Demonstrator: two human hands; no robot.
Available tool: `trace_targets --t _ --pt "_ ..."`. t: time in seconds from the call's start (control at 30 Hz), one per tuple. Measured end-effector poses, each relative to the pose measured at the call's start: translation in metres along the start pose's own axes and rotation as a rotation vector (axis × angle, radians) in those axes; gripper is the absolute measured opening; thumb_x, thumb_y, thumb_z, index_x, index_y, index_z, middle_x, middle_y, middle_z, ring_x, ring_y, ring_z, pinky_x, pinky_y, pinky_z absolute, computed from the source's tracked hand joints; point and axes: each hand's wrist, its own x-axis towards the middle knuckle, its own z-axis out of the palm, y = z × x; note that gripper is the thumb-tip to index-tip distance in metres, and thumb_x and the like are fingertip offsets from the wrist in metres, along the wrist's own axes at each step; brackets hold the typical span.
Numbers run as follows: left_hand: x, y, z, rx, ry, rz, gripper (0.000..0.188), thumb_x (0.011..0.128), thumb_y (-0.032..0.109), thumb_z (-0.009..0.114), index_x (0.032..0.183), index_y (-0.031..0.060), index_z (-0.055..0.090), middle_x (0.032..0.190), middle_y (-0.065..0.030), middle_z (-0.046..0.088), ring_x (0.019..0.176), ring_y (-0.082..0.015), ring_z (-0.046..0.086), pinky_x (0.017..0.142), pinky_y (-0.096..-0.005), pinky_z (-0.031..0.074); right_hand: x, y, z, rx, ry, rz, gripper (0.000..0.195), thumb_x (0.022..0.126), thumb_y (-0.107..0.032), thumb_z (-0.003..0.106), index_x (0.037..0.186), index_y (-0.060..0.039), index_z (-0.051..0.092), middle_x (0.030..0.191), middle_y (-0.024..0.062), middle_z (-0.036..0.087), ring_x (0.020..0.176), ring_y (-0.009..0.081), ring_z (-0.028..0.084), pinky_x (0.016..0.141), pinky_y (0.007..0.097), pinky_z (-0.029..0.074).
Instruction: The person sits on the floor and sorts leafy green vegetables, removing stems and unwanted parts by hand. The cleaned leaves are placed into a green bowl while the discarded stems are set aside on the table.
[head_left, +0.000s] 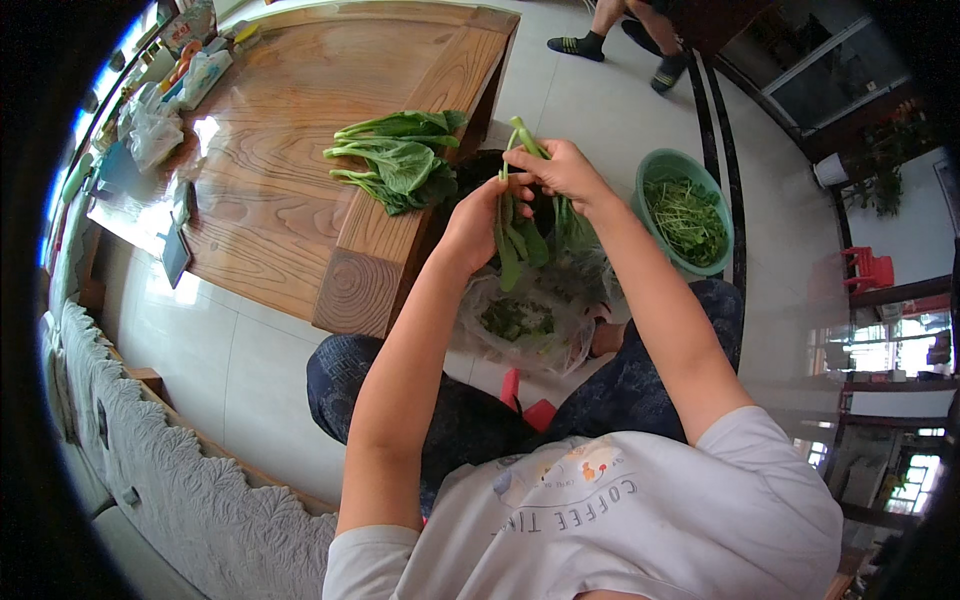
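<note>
My right hand (568, 174) grips a stalk of leafy greens (526, 136), its pale cut end pointing up and its leaves hanging below my palm. Close beside it, my left hand (478, 222) pinches a leaf stem (504, 166) between thumb and fingers; long green leaves (516, 251) droop beneath. Both hands are held over an open clear plastic bag (559, 351) on the floor, with torn green leaves (517, 318) inside. On the table corner to the left lies a pile of leafy greens (397, 161), stems pointing left.
A wooden table (300, 82) stands at left, carrying plastic bags (150, 127) and a phone-like dark object (175, 253). At right, a green basin (643, 202) holds trimmed greens (690, 221). Another person's legs (600, 22) appear at the top. A sofa (172, 480) borders the lower left.
</note>
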Motion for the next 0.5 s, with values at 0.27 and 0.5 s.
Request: trace_targets --t 0.27,0.5 --pt "-0.004 0.005 0.001 -0.181 -0.085 -0.082 0.041 0.096 0.022 0.026 0.124 0.0005 0.046 0.118 -0.0147 0.054 0.106 -0.0278 0.055 0.092 -0.0447 0.045 0.007 0.014 -0.021 0.17 0.009 0.022 0.02 0.082 -0.022 0.068 0.077 -0.0069 0.056 0.061 -0.0022 0.052 0.05 0.0043 0.046 0.042 0.0194 0.036" --pt "0.002 0.006 -0.017 -0.208 -0.185 -0.031 0.047 0.095 0.023 0.025 0.136 0.0027 0.034 0.129 -0.0159 0.045 0.115 -0.0333 0.048 0.094 -0.0504 0.043 0.0 0.004 -0.031 -0.029 0.016 -0.029 0.02 0.082 -0.024 0.067 0.082 -0.0064 0.058 0.069 0.0002 0.06 0.054 0.0033 0.049 0.042 0.018 0.035"
